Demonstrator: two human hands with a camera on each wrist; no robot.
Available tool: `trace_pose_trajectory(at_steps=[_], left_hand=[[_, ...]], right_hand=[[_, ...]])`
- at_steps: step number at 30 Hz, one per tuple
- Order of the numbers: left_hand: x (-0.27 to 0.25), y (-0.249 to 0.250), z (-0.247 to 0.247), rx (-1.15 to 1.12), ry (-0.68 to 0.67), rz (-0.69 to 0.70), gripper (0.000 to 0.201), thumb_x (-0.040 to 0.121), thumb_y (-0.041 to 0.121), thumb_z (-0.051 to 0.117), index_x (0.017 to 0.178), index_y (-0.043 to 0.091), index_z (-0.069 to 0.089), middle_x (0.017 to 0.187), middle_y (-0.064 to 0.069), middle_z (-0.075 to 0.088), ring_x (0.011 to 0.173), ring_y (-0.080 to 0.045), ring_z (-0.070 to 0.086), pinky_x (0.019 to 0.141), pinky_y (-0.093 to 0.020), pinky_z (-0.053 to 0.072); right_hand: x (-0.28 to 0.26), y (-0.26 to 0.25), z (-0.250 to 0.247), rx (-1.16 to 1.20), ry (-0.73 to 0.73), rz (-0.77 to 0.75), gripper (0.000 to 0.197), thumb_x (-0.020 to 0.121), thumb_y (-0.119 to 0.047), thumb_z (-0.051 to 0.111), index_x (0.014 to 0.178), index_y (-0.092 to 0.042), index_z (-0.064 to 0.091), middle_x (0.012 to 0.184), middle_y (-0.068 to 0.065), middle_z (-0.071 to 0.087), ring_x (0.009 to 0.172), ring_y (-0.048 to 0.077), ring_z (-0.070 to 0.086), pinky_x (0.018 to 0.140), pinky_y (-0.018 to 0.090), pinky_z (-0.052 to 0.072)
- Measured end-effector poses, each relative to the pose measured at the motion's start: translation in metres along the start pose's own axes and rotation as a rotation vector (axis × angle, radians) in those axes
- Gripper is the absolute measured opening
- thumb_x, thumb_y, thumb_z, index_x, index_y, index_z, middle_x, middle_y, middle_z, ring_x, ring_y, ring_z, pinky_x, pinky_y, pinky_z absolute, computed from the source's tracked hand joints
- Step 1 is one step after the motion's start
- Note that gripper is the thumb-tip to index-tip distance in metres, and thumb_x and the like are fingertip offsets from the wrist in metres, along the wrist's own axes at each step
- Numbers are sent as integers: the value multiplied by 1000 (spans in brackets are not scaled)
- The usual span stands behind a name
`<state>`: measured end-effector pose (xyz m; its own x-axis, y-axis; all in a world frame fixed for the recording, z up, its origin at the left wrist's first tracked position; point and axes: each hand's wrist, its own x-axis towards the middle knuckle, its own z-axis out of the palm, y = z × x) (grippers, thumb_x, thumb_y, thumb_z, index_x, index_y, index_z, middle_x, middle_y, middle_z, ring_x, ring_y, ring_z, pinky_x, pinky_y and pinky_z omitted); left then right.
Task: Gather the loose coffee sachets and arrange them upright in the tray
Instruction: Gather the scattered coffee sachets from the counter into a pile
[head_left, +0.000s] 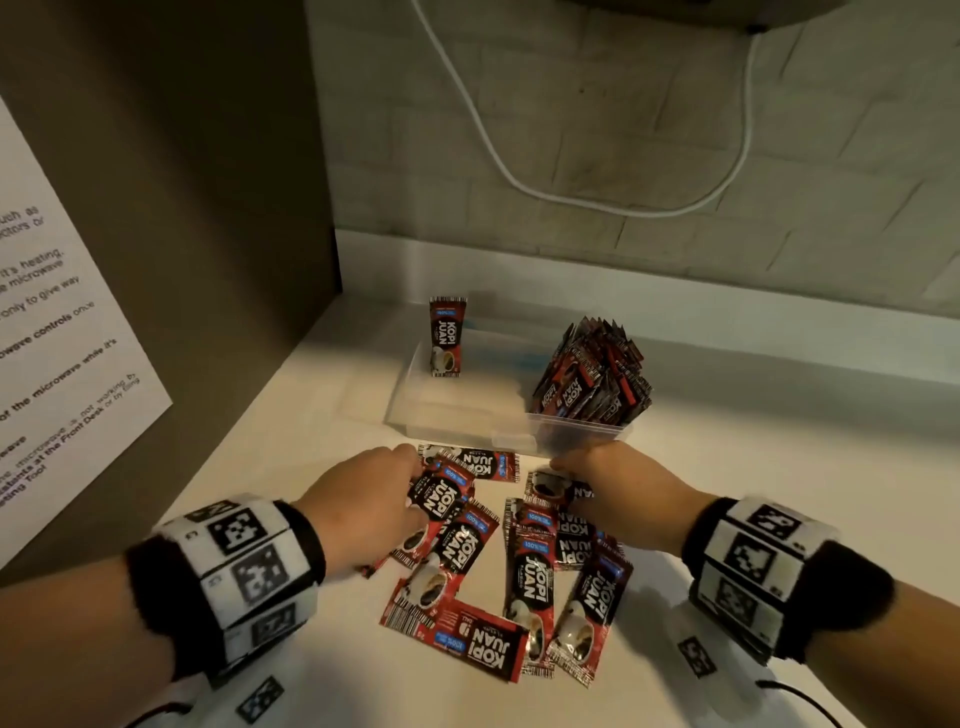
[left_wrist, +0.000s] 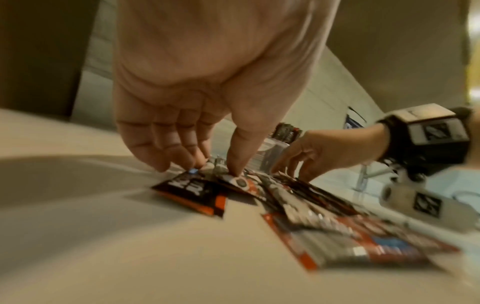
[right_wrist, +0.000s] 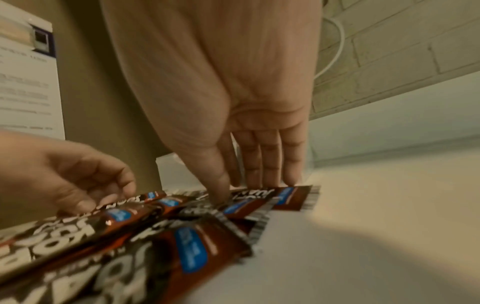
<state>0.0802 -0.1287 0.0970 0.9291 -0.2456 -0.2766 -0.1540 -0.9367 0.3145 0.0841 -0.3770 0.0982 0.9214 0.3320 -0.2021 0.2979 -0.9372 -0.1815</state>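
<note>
My left hand (head_left: 371, 501) has its thumb and fingertips pinching the top red-and-black foil coffee sachets (head_left: 511, 566) at the near-left edge of the clear plastic tray (head_left: 457, 410). My right hand (head_left: 615, 491) lies flat with straight fingers pressing on a sachet just before the tray's front wall, gripping nothing. The loose sachets lie overlapped on the pale counter (head_left: 322, 415) between my hands and the tray. One upright sachet (head_left: 445, 336) stands at the tray's back-left, and a packed bundle of sachets (head_left: 592, 374) stands at its right end. I'd judge the gathering barely begun: about ten still lie flat.
</note>
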Motion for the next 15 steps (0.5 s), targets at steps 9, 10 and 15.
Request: trace_pose_trajectory(at_steps=[9, 10, 15], left_hand=[[15, 0, -10, -128, -34, -96, 33, 80, 40, 72, 94, 10, 69, 87, -4, 72, 78, -17, 67, 68, -29, 51], [16, 1, -9, -100, -30, -86, 36, 78, 42, 74, 93, 10, 69, 87, -3, 71, 79, -16, 66, 67, -28, 49], [25, -1, -10, -115, 6, -82, 25, 77, 32, 76, 73, 20, 55, 79, 4, 64, 69, -10, 60, 55, -26, 41]], right_hand=[[-2, 1, -11, 77, -25, 29, 20, 87, -24, 65, 73, -23, 51, 73, -13, 52, 65, 5, 51, 54, 12, 36], [-3, 1, -14, 97, 2, 35, 22, 88, -23, 63, 73, -24, 48, 72, -12, 51, 65, 8, 52, 54, 13, 35], [-12, -15, -27, 328, -15, -99, 24, 93, -8, 53, 87, -26, 38, 88, 7, 58, 69, 13, 56, 62, 38, 53]])
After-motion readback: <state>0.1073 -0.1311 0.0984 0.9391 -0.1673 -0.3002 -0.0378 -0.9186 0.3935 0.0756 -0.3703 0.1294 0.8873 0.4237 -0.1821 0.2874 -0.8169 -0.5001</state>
